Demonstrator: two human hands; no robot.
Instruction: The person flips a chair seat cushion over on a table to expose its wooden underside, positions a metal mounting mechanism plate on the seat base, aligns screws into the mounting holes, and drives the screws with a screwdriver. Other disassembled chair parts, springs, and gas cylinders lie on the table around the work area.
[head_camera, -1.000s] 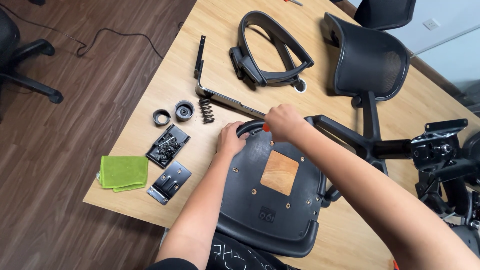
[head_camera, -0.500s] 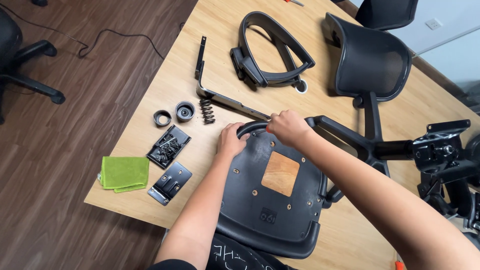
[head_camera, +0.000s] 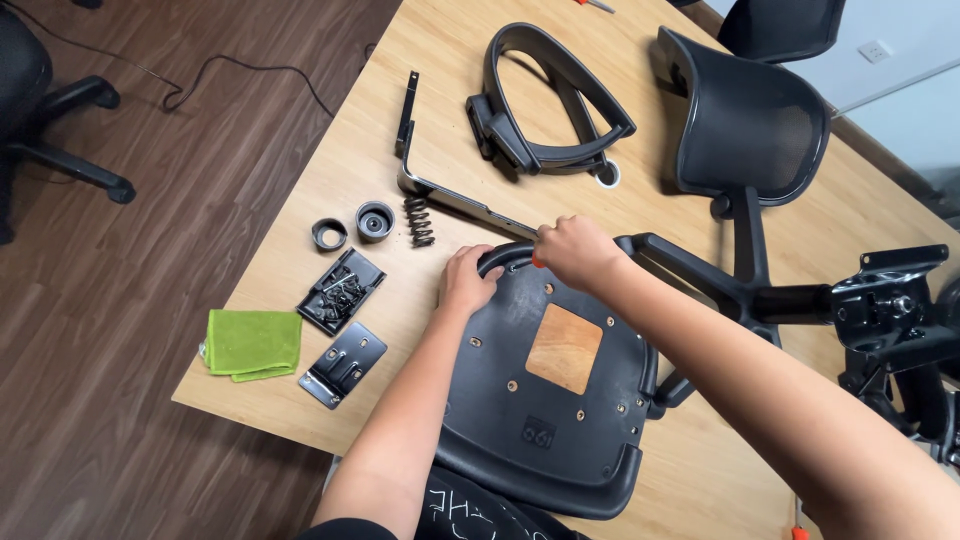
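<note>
Upside down on the wooden table (head_camera: 300, 300) lies the black seat pan (head_camera: 550, 400), its underside facing up with a bare wooden square in the middle, its near edge hanging off the table's near side toward the person. Left hand (head_camera: 468, 282) sits on the seat pan's far-left corner, fingers curled down over the rim and pressed against it, so the seat lies right under and just near of those fingertips. Right hand (head_camera: 575, 250) is at the far edge of the seat, fingers bunched together around something small with a flash of orange at the thumb side; what it is, too hidden to tell. Just beyond the right hand runs a long metal bracket (head_camera: 440, 190), L-shaped, reaching away to the far left. Left of the hands: a coil spring (head_camera: 418, 220), two small round black caps (head_camera: 352, 227), a tray of screws (head_camera: 340, 290), a flat metal plate (head_camera: 343, 363) and a green cloth (head_camera: 253, 343) near the table's left edge. Far side holds a curved black armrest frame (head_camera: 550, 100), and to the right a mesh chair back (head_camera: 750, 120) on its black arm.
</note>
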